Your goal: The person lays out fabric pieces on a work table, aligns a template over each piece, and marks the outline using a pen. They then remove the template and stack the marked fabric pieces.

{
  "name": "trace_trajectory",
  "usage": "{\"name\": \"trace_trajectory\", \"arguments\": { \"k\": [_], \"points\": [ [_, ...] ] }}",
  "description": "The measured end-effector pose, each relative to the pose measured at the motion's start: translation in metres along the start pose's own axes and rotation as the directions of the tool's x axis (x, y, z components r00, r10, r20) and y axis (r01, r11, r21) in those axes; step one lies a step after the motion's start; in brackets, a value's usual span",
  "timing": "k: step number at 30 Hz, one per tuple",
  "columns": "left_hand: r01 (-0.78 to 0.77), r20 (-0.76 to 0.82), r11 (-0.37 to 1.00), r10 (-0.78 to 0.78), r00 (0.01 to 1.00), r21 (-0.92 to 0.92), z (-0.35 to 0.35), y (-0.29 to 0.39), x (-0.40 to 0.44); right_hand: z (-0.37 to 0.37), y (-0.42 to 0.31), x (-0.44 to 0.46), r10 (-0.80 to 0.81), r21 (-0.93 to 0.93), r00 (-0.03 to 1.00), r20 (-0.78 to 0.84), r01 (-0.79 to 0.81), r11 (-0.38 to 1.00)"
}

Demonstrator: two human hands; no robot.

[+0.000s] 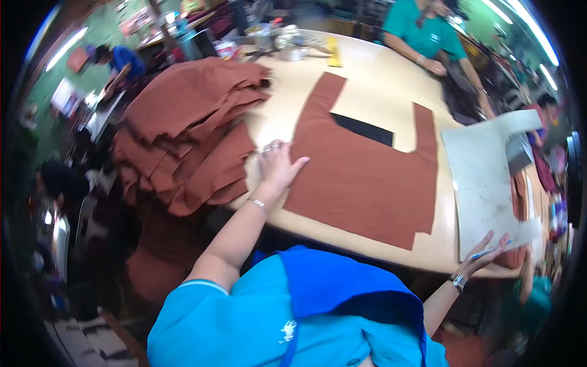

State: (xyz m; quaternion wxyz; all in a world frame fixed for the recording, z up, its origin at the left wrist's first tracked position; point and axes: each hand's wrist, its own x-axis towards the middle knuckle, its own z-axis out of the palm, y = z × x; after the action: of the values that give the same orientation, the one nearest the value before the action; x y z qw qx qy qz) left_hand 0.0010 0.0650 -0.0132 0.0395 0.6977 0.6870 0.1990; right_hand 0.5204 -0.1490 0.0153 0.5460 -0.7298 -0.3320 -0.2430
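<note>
A reddish-brown cut fabric panel (367, 183) with two strap-like ends lies flat on the pale table (391, 73). At its left edge, my left hand (281, 164) rests with the fingers spread and the thumb reaching toward the cloth. A pen (484, 252) lies across the fingers of my right hand (480, 255), which is at the front right of the table. Just above that hand is a grey-white pattern template (474, 183), with a grey metal block (519, 153) on its right part. Beneath the template, more brown fabric (518, 199) shows.
A tall heap of brown fabric pieces (189, 104) overhangs the table's left side. A black rectangle (378, 133) shows in the panel's neck opening. A yellow object (334, 52) and clutter stand at the back. Across the table, a person in green (422, 30) handles dark cloth (461, 92).
</note>
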Motion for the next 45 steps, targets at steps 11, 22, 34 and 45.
{"name": "trace_trajectory", "arguments": {
  "k": [11, 22, 34, 45],
  "points": [
    [-0.012, -0.069, 0.148, -0.386, 0.92, -0.989, -0.066, -0.051, 0.035, 0.126, -0.138, -0.096, -0.256, 0.331, 0.617, 0.744, -0.008, 0.944],
    [-0.039, -0.594, 0.702, -0.569, 0.569, -0.711, -0.44, -0.345, -0.192, 0.135, -0.127, -0.11, -0.287, 0.257, 0.458, 0.842, 0.128, 0.958],
    [-0.122, -0.562, 0.549, -0.801, 0.206, -0.827, -0.401, -0.377, -0.129, 0.137, -0.121, -0.109, -0.285, 0.263, 0.479, 0.83, 0.113, 0.958],
    [0.06, -0.234, 0.261, -0.93, 0.283, -0.963, -0.415, -0.421, -0.272, 0.135, -0.126, -0.108, -0.294, 0.218, 0.485, 0.824, 0.208, 0.954]
  ]
}}
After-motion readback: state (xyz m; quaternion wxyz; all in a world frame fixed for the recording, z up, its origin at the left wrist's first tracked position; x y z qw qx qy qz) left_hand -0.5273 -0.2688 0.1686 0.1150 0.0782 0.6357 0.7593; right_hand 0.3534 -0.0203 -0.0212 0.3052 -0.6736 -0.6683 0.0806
